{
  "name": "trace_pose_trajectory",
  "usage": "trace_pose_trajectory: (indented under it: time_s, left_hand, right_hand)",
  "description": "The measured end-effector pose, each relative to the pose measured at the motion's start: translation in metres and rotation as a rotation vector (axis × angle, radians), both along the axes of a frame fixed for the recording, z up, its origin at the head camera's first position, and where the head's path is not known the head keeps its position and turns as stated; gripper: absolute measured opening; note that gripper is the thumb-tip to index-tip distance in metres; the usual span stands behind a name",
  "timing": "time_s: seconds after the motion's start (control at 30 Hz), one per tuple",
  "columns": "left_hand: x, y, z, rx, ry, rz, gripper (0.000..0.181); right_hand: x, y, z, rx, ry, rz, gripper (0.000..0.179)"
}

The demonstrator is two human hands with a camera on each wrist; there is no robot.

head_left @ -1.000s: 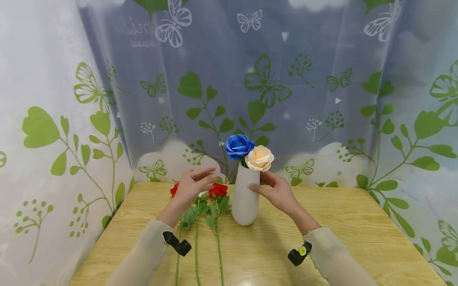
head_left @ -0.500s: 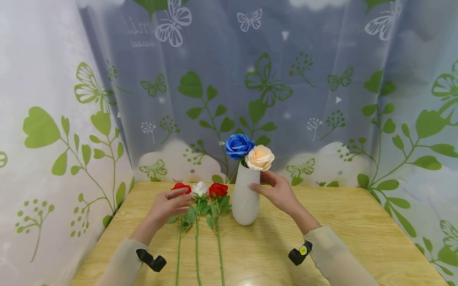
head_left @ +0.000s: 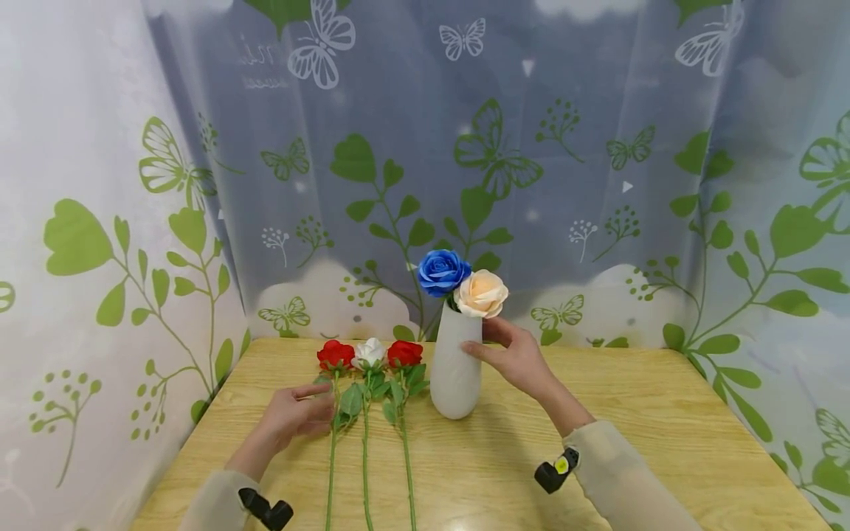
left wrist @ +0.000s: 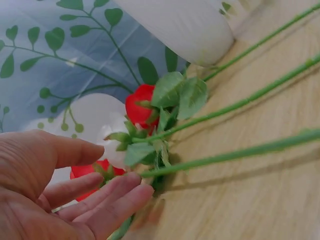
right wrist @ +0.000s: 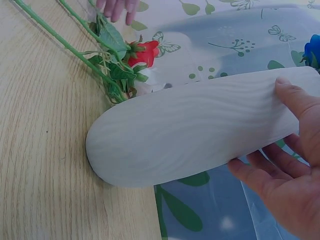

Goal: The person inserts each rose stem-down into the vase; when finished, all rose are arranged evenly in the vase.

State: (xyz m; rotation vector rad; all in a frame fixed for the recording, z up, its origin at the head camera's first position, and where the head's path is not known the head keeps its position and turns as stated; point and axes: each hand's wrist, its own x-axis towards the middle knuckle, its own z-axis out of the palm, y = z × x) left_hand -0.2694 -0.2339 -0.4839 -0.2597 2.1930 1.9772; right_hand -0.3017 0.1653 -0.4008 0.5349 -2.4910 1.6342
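- Left hand (head_left: 295,417): fingers loosely extended, gripping nothing, just beside the leftmost red rose (head_left: 335,355); contact cannot be told.
- White rose (head_left: 369,353) and second red rose (head_left: 405,354): between the hands, stems running nearward, presumably for easy reach.
- Vase (head_left: 454,380): upright, bearing a blue rose (head_left: 443,273) and a cream rose (head_left: 482,293).
- Right hand (head_left: 519,361): grips the vase near its mouth, probably to steady it.
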Motion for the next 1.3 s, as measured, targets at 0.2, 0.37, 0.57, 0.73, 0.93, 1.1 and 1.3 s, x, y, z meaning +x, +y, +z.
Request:
trace_pose_trajectory:
  time_s: [0.2, 0.37, 0.57, 0.73, 0.93, 1.1, 1.3]
  left_hand:
    - [0.001, 0.000, -0.013, -0.042, -0.032, 0.017, 0.050]
    - [0.001, 0.003, -0.020, -0.025, -0.035, -0.011, 0.053]
    - [0.001, 0.009, -0.023, -0.057, -0.054, 0.000, 0.054]
    - [0.001, 0.013, -0.022, -0.107, -0.042, 0.007, 0.056]
    - [0.000, 0.011, -0.021, -0.094, -0.007, -0.036, 0.059]
    - [-0.003, 0.002, -0.016, -0.009, 0.002, -0.093, 0.064]
    - [-0.004, -0.007, 0.000, 0.132, 0.023, -0.121, 0.067]
  right_hand:
    - [-0.001, 0.000, -0.001, 0.010, -0.002, -0.003, 0.057]
    - [-0.001, 0.000, -0.001, 0.015, -0.014, -0.006, 0.058]
    - [0.000, 0.000, -0.001, 0.016, -0.015, -0.006, 0.058]
    - [0.000, 0.000, 0.000, 0.015, -0.023, -0.015, 0.058]
    - [0.000, -0.001, 0.002, 0.014, -0.017, -0.016, 0.057]
    - [0.000, 0.000, 0.002, 0.017, -0.026, -0.018, 0.056]
    - [0.001, 0.000, 0.002, 0.016, -0.023, -0.018, 0.056]
